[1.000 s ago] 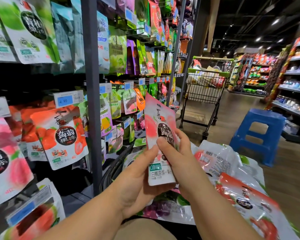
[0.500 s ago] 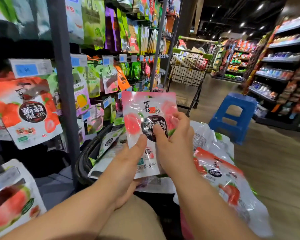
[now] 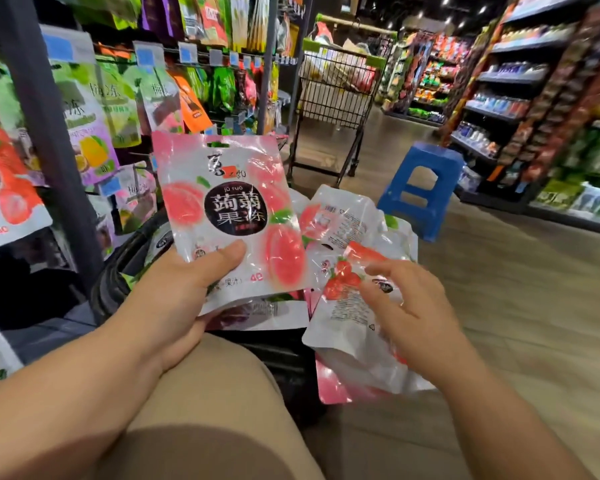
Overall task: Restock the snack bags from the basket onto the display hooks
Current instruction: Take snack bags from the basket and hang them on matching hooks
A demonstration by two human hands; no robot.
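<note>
Risk: low one-hand hold on a slick pouch, loose pile underneath
My left hand pinches the pink bag near its bottom edge, thumb on front, upright above the basket. My right hand is spread over a strawberry bag in the pile, contact unclear. Likely failures: glossy film slips from the pinch, or the heaped bags slide off to the floor.

Dark grey upright post of the rack: stands at left, between columns of hanging foil snack bags crowded edge to edge; pink-and-white peach jelly bag, gripped upright by the left hand, screens the lower hooks; right hand hovers with loose fingers over the heaped bags filling the black basket; bare wood-look floor to the right; blue plastic step stool and wire shopping trolley stand in the aisle beyond.
</note>
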